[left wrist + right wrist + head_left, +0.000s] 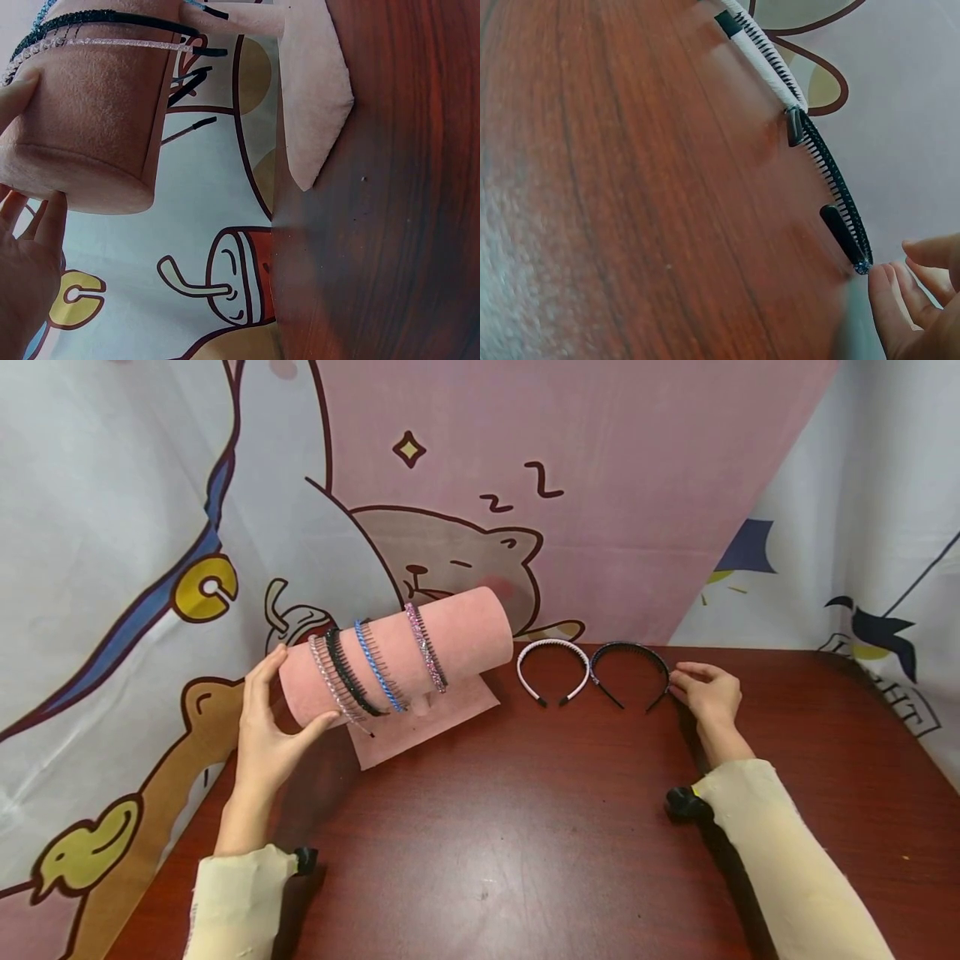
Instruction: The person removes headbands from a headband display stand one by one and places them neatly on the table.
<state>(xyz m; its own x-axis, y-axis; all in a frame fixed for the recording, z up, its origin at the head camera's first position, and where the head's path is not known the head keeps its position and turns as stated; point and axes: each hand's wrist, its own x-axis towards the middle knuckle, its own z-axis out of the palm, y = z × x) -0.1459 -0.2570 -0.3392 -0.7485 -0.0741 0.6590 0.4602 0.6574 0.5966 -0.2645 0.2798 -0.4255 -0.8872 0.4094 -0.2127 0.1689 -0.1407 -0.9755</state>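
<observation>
A pink, plush-looking headband stand (472,631) has a tilted cylinder on a flat base (420,735). My left hand (268,727) grips the cylinder's left end, thumb in front and fingers round the end face. Around the cylinder sit a clear beaded headband (330,681), a black one (345,668), a blue one (378,664) and a pink glittery one (426,647). At the table's back, my right hand (708,693) has its fingertips at the right side of a dark headband (832,169), thumb apart from it. A white headband (552,643) lies just left of the dark one.
The dark red-brown wooden table (480,852) spreads out in front of the stand. A cartoon-printed cloth (637,485) hangs behind its back edge and along the left side; more white printed cloth (900,485) hangs at the right.
</observation>
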